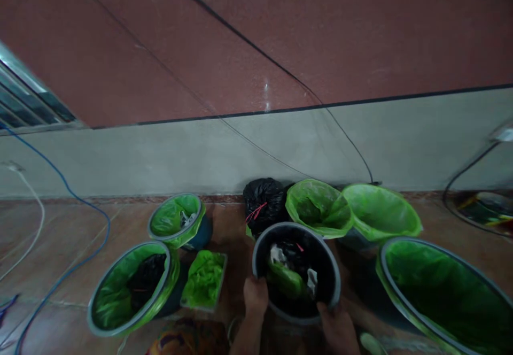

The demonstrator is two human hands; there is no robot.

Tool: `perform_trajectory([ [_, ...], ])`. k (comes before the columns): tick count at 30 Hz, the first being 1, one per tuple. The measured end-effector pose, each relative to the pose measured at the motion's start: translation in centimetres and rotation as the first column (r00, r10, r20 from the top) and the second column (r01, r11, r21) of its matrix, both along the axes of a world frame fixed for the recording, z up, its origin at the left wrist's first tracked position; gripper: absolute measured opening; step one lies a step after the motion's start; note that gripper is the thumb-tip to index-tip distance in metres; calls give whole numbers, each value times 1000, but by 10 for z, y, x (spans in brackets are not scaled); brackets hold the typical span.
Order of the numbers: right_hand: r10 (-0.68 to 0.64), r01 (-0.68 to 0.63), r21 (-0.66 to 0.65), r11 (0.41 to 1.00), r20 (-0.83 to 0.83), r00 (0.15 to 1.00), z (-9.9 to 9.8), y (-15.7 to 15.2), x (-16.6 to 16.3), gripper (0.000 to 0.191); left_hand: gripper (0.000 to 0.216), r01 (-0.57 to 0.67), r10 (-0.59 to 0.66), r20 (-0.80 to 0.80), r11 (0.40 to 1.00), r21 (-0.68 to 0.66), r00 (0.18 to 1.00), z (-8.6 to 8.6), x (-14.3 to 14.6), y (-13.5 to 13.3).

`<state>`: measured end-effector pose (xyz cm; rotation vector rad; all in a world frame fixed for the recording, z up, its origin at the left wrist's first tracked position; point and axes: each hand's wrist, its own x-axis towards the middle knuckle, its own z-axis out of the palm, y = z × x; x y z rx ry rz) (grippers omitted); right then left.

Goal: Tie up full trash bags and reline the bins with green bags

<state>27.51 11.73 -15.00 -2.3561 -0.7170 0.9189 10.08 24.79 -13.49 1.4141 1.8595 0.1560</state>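
Observation:
A round dark bin (335, 275) with a grey rim is between my two hands. My left hand (256, 293) grips its rim on the near left. On the near right, my right hand (334, 323) has its fingers curled over the same rim. Inside the bin lie a crumpled green plastic bag (286, 281), some black plastic and white scraps (311, 280). Just behind it sits a tied black garbage bag (264, 200) with a red string. The thumbs and fingers are partly dark and blurred.
Bins lined with green bags stand on both sides: a front-left bin (108, 304), a back-left bin (172, 221), two behind and a large right bin (452, 291). A tray of green plastic (204, 280) lies left. A blue hose (86, 202) crosses the floor; cables hang along the wall.

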Motion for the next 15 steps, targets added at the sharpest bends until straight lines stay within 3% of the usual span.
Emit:
perform_trajectory([
  [4, -83, 83, 1, 997, 34, 996, 0, 14, -5, 36, 30, 43, -43, -19, 999, 1, 999, -9, 15, 29],
  [7, -75, 75, 21, 997, 26, 997, 1, 47, -24, 35, 30, 23, -20, -51, 999, 42, 998, -14, 5, 59],
  [12, -99, 99, -17, 995, 0, 995, -4, 101, -54, 55, 26, -13, 24, -100, 995, 102, 995, -20, -16, 104],
  [15, -61, 61, 27, 998, 17, 998, -5, 127, -58, 52, 24, -49, 70, -155, 989, 139, 985, -19, -23, 124],
])
